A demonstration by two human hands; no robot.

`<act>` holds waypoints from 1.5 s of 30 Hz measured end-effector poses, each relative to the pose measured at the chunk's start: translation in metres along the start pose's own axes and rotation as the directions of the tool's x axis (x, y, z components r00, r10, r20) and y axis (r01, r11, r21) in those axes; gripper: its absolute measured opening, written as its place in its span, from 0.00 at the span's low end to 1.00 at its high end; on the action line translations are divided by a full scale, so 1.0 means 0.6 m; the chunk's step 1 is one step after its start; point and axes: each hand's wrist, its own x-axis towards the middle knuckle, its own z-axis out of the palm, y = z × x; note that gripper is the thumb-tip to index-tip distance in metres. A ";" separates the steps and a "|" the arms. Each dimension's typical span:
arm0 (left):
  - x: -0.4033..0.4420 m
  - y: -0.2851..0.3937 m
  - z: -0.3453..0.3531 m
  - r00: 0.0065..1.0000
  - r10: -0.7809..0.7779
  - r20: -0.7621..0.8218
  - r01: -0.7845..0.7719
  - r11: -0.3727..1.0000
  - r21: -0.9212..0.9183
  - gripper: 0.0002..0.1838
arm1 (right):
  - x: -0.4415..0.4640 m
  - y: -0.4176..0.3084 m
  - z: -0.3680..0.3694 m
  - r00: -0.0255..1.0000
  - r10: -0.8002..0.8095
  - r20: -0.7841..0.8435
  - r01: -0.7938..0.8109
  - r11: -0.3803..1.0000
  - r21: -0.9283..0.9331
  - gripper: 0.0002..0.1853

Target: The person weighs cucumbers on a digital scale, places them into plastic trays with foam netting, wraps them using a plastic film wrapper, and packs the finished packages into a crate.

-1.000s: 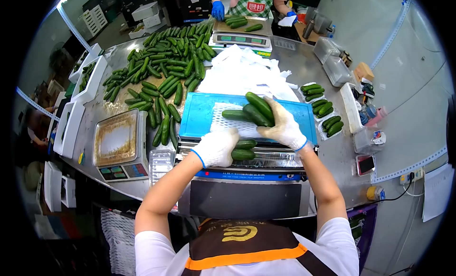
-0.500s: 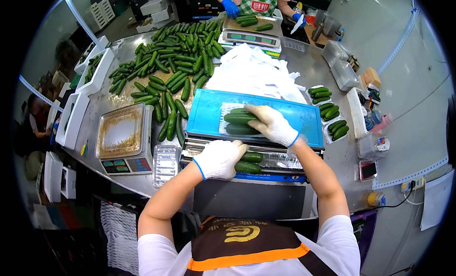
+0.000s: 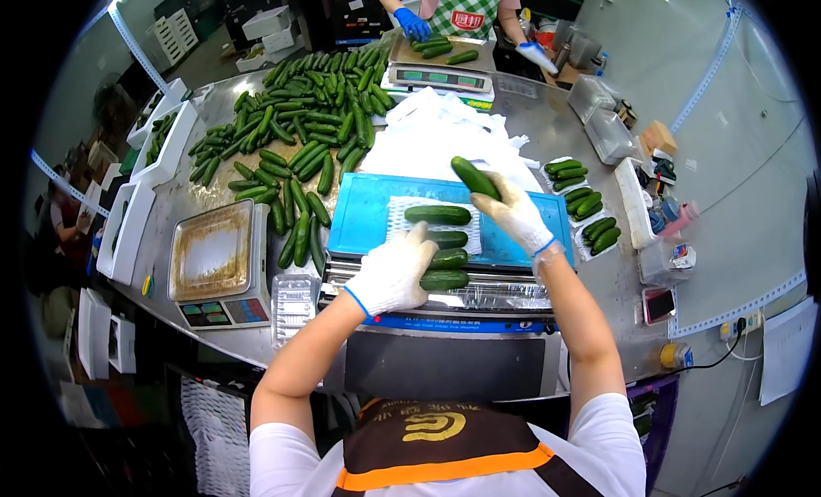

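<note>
In my gloved right hand (image 3: 508, 213) is a cucumber (image 3: 475, 179), tilted and raised above the blue board (image 3: 522, 215). My gloved left hand (image 3: 393, 270) is closed around the left ends of the lower cucumbers (image 3: 444, 280), and its fingers hide those ends. Another cucumber (image 3: 438, 215) lies crosswise on a white foam net (image 3: 398, 210) on the blue board. The lower cucumbers overlap the front of the board and the metal wrapping machine (image 3: 505, 296).
A big pile of cucumbers (image 3: 299, 112) covers the far left. Nearby are a scale (image 3: 214, 257), a clear tray (image 3: 294, 304), white cloth-like sheets (image 3: 445, 142) and packed cucumbers (image 3: 585, 204). Opposite, a person's blue-gloved hand (image 3: 411, 23) is at another scale (image 3: 440, 76).
My right hand has lifted a cucumber off the foam net, up and to the right. My left hand has moved slightly forward with the cucumbers, closer to the net.
</note>
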 end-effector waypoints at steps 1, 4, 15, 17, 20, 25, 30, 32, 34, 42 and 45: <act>0.004 0.003 0.000 0.999 0.020 0.035 -0.019 1.000 -0.018 0.30 | 0.005 0.006 0.004 0.999 -0.009 0.031 0.011 0.998 -0.060 0.28; 0.006 0.004 0.011 0.998 0.023 0.063 -0.022 1.000 -0.003 0.29 | 0.012 0.007 0.018 0.989 -0.081 0.121 0.092 0.991 -0.095 0.28; 0.031 -0.003 0.005 0.990 -0.065 0.124 0.072 0.996 -0.052 0.31 | 0.024 -0.008 0.023 0.925 -0.047 0.377 0.066 0.997 -0.037 0.26; 0.031 -0.006 0.009 0.993 -0.052 0.107 0.058 0.997 -0.055 0.31 | 0.032 -0.006 0.027 0.943 -0.104 0.316 0.137 0.987 -0.084 0.24; 0.027 -0.008 0.020 0.996 -0.027 0.082 0.030 0.999 -0.031 0.31 | 0.051 0.000 0.040 0.933 -0.239 0.270 0.282 0.950 -0.133 0.22; 0.020 -0.012 0.035 0.997 -0.004 0.080 0.004 1.000 0.005 0.31 | 0.064 0.019 0.076 0.903 -0.239 0.358 0.373 0.849 -0.374 0.19; 0.004 -0.012 0.013 0.999 -0.030 0.039 0.035 0.991 -0.131 0.32 | 0.062 0.018 0.058 0.891 -0.364 0.272 0.450 0.788 -0.419 0.19; -0.017 -0.025 0.000 0.989 -0.083 -0.121 0.056 0.974 -0.218 0.35 | 0.048 0.003 0.034 0.897 -0.438 0.053 0.424 0.822 -0.381 0.18; -0.036 -0.037 -0.036 0.970 -0.197 -0.144 0.139 0.930 -0.339 0.35 | 0.022 -0.026 -0.001 0.942 -0.298 -0.153 0.281 0.951 -0.126 0.17; -0.003 -0.015 -0.037 0.984 -0.111 -0.138 0.106 0.993 -0.043 0.33 | -0.079 -0.108 0.049 0.981 -0.008 0.196 -0.024 0.987 0.159 0.27; 0.024 -0.015 -0.038 0.991 -0.031 -0.129 0.026 0.999 -0.042 0.33 | -0.072 -0.072 0.073 0.991 -0.003 0.136 -0.012 0.994 0.106 0.22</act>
